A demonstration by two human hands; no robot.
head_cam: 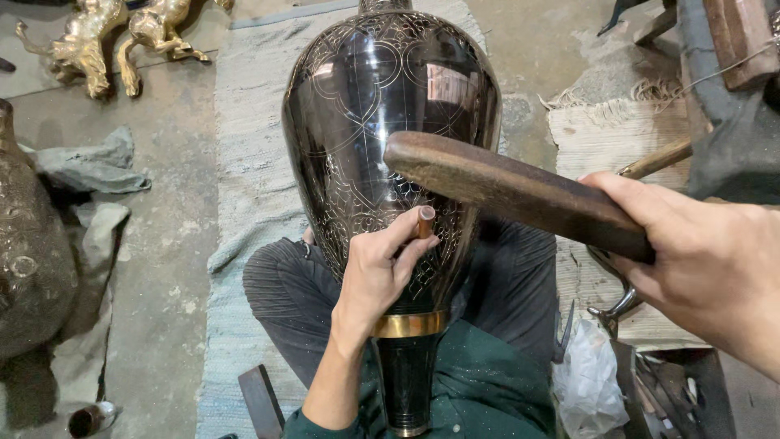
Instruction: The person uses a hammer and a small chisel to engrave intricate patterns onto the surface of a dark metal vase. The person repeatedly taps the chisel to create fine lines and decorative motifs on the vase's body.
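A big dark vase (pixel 382 138) lies in the middle, across the person's lap. Lines are cut on its lower half; the top looks mostly bare. The left hand (pixel 378 272) fingers pinch a chisel (pixel 426 221) against it. The right hand (pixel 703 260) fingers wrap a wooden mallet (pixel 504 189).

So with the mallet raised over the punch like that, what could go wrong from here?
The left hand pinches the short punch close to its struck end, so a stray blow from the wooden mallet in the right hand could land on the fingers. The dark engraved vase lies only across the lap; it might roll under a hit. On that glossy curve, the punch may skid and scar the pattern.
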